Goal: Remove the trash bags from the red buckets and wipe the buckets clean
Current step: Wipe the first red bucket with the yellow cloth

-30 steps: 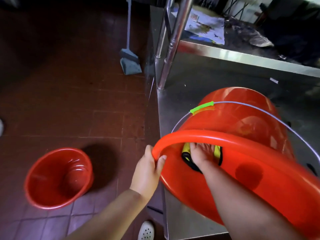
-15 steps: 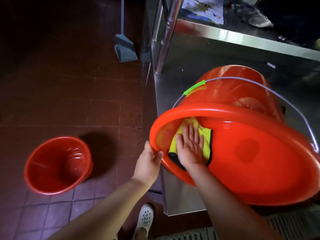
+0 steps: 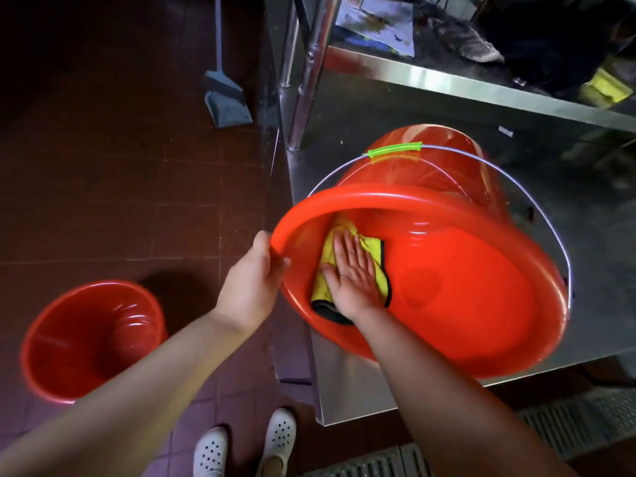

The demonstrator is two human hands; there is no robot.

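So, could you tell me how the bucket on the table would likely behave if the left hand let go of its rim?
The bucket lies on its side on the steel table, so it would probably roll. Its rim overhangs the table edge, so it might tip off. The left hand grips the rim, apparently steadying it, while the right hand presses a cloth inside.

You've only got one view here — a wide-angle head cam looking forward and steeply down. It sits close over the bucket (image 3: 464,287) on the steel table (image 3: 344,390), right at arm's reach, with your shoes (image 3: 241,442) at the bottom edge and the floor (image 3: 103,166) filling the left — edges bend noticeably.
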